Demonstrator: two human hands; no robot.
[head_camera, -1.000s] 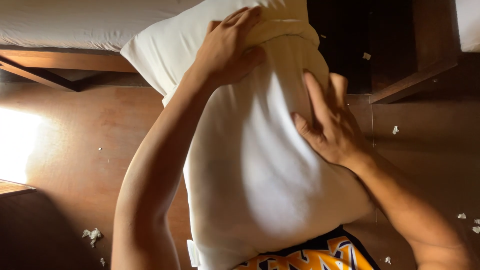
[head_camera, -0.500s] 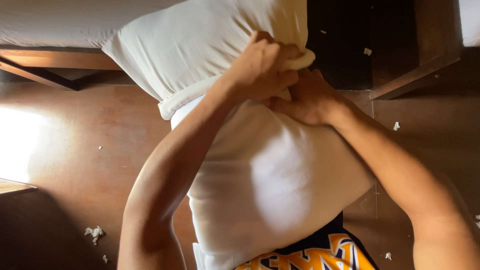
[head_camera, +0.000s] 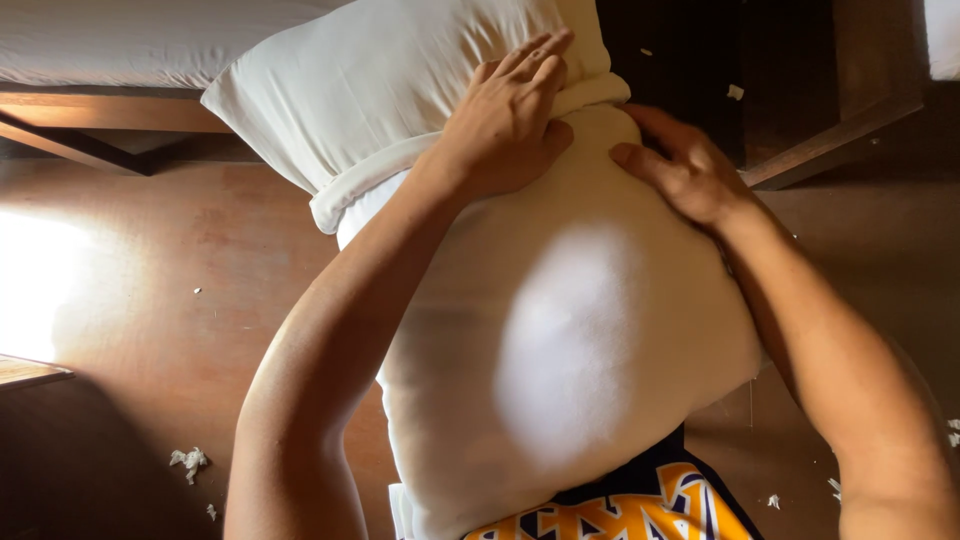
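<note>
A big white pillow (head_camera: 570, 340) stands upright against my body. A cream pillowcase (head_camera: 380, 100) covers its top end, with the rolled hem (head_camera: 400, 170) bunched partway down. My left hand (head_camera: 505, 125) grips the pillowcase hem on the front of the pillow, fingers spread upward. On the pillow's right shoulder, my right hand (head_camera: 680, 165) presses with fingers curled over the fabric edge. The pillow's lower part is bare of the case.
A bed with a white sheet (head_camera: 120, 40) and wooden frame (head_camera: 90, 120) lies at the upper left. Dark wooden furniture (head_camera: 840, 120) stands at the upper right. Small white fluff scraps (head_camera: 188, 460) dot the brown wooden floor (head_camera: 180, 320).
Both hands have shifted on the pillow's top: the left now lies flatter on the case hem, the right has moved out to the pillow's right side. The hem sits slightly lower.
</note>
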